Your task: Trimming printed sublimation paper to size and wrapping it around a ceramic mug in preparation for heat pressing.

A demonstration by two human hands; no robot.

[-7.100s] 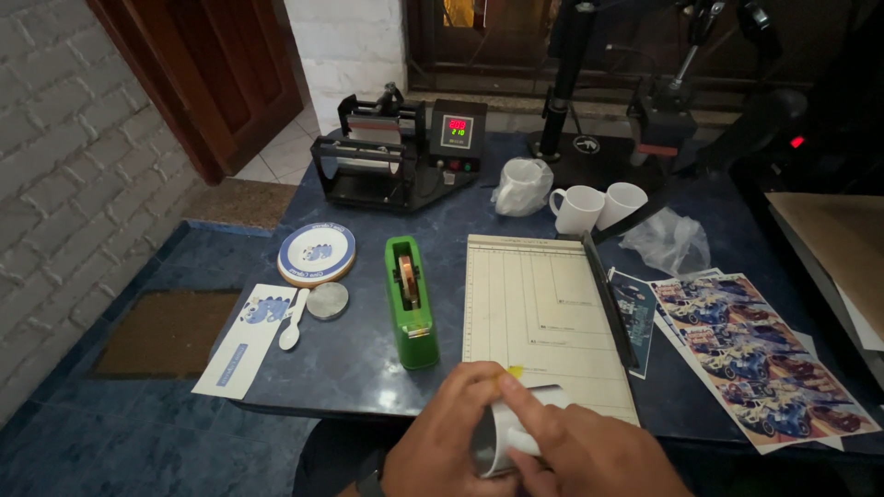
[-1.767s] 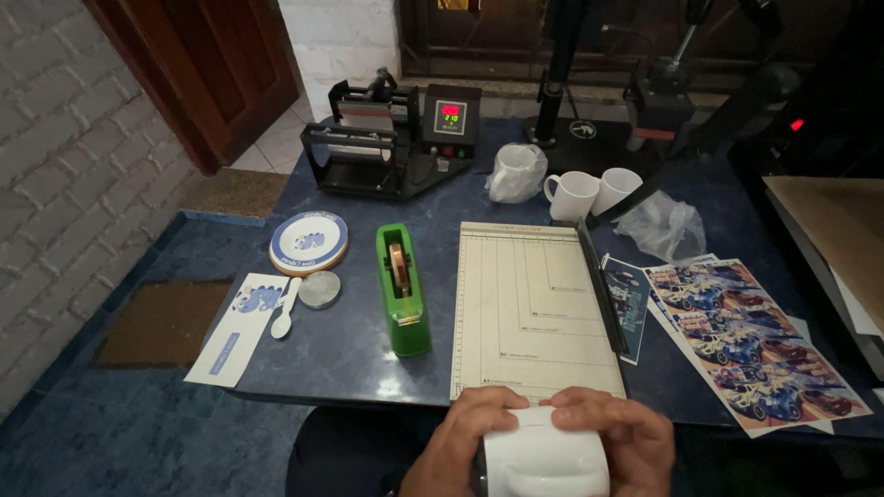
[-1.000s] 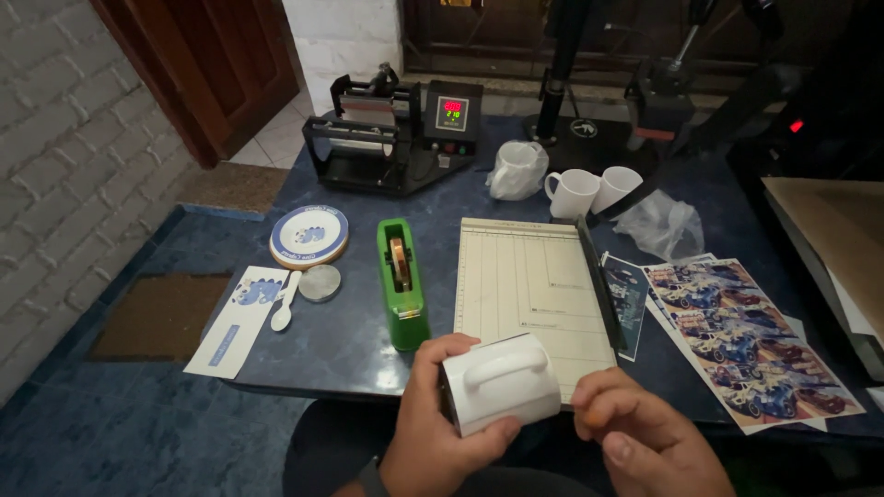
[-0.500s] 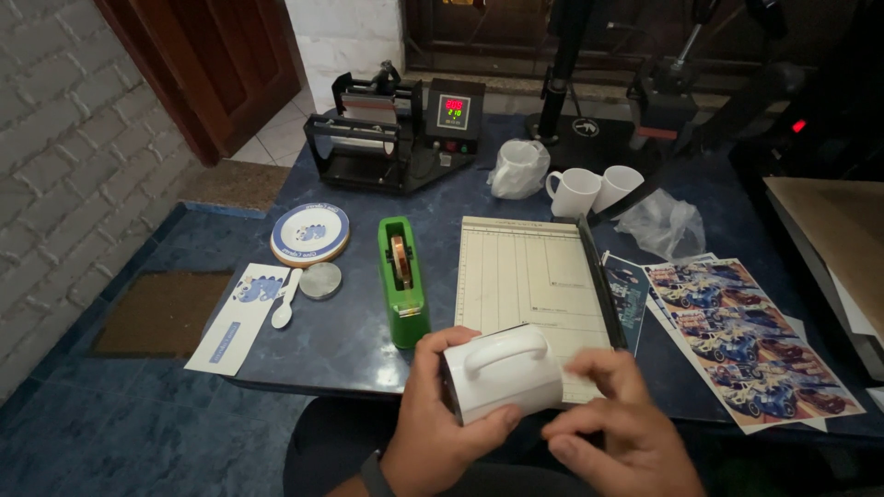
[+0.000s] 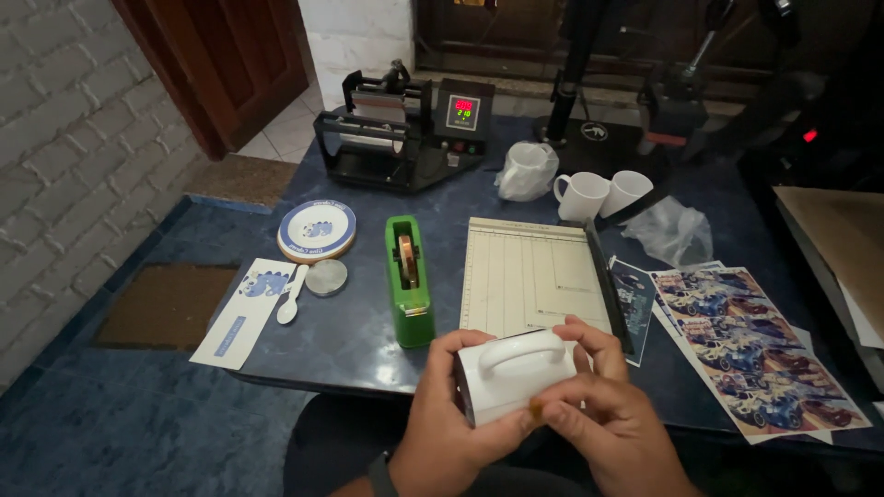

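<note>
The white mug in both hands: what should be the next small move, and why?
Probably press the right hand's fingertips down along the white mug's side. They pinch something small and amber at its lower edge, likely tape, while the left hand steadies the mug, handle up.

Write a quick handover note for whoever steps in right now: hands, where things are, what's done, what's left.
Left hand: grips the white ceramic mug, handle up, at the table's near edge.
Right hand: fingertips pinch the mug's lower right edge, where a small amber bit shows.
Nearby: green tape dispenser, beige paper trimmer, printed car sheets, black mug press.
Done: mug in hand.
Left: mug not in the press.
</note>
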